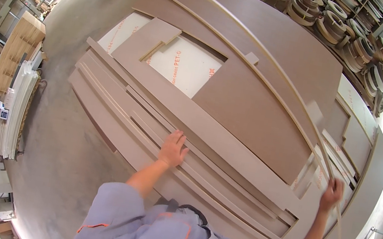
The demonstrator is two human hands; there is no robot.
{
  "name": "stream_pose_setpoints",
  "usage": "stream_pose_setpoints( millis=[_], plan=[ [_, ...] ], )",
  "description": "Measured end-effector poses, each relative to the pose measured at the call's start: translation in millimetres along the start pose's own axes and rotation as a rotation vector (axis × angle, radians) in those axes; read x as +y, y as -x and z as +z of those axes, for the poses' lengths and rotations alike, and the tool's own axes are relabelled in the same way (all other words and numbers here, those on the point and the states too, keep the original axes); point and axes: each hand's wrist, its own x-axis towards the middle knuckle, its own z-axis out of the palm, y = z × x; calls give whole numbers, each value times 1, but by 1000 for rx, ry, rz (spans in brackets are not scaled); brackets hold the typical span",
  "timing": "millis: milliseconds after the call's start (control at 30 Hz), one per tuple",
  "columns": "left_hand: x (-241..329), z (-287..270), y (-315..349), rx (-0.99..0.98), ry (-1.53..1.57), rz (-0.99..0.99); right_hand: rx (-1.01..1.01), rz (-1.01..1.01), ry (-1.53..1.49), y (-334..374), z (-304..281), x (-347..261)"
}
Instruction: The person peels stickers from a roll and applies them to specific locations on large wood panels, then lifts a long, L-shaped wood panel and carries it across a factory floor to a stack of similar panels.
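**Right hand (332,193) at the lower-right end of the long edge strip (255,38)**

Edge strip position: the strip spans the picture from top centre to lower right, its long axis on a bowed diagonal. Most of its length lies to the upper left of the right hand; a short tail runs past the hand toward the lower right. The right hand is the nearer of the two; the left hand (174,149) is well apart from the strip.

Right hand: fingers curled closed around the strip, forearm rising from the lower right of the frame. Whether a second, parallel strip (216,33) also enters this grasp cannot be told.

Left hand: open, palm down, fingers slightly spread and pointing toward the top of the frame. It grasps nothing and appears to rest on narrow brown boards (226,183) at centre. The forearm enters from bottom centre-left.
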Motion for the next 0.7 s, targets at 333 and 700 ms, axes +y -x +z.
stream_pose_setpoints(
  millis=[333,700],
  plan=[
    [-10,-5,-3,-25,35,-25,-296,-204,248,-66,337,-93],
    [-14,25,8,-33,38,20,-734,-349,507,-85,374,-75]
  ],
)
